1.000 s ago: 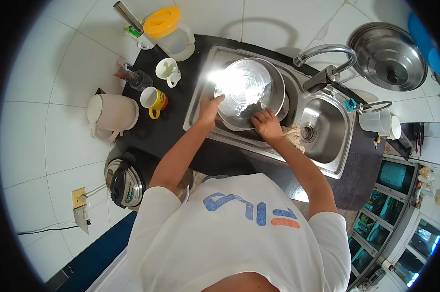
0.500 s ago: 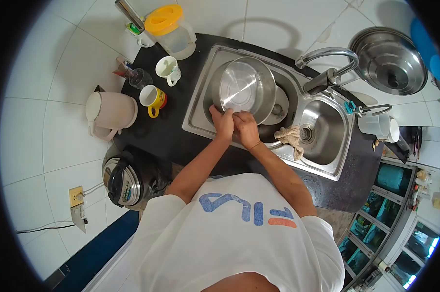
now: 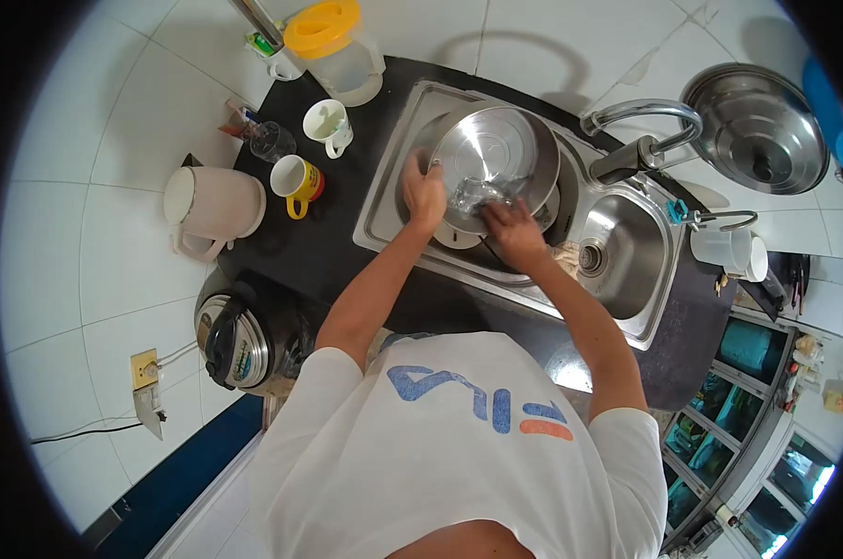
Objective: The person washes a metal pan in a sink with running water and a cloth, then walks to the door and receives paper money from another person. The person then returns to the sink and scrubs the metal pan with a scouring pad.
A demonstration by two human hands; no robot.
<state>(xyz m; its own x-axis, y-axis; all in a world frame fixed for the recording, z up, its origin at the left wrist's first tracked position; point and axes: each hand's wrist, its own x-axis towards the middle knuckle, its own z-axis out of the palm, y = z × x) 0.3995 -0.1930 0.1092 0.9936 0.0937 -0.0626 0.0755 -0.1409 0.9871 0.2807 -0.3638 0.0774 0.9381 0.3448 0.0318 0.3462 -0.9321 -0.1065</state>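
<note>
A steel basin (image 3: 533,154) with water in it sits tilted in the large sink bowl (image 3: 398,154). My left hand (image 3: 424,194) grips its left rim, thumb toward the inside and fingers around the outer wall. Over the near right rim, my right hand (image 3: 517,235) reaches in with its fingers stretched out, slightly blurred and holding nothing I can see. The water (image 3: 482,191) is stirred up and splashing beside those fingertips. Under the basin, a plate (image 3: 457,237) shows in part. A beige cloth (image 3: 567,257) lies on the sink divider, partly behind my right wrist.
A faucet (image 3: 626,160) arches behind the sink, with a small bowl (image 3: 617,247) to the right. Leftward are a yellow mug (image 3: 291,177), a white mug (image 3: 326,126), a yellow-lidded pitcher (image 3: 337,56) and a kettle (image 3: 212,200). A steel pan (image 3: 757,126) leans back right.
My hands have parted: the left moved up to the basin's left rim, the right moved right and into it. The basin shifted a little right, and its water is now splashing.
</note>
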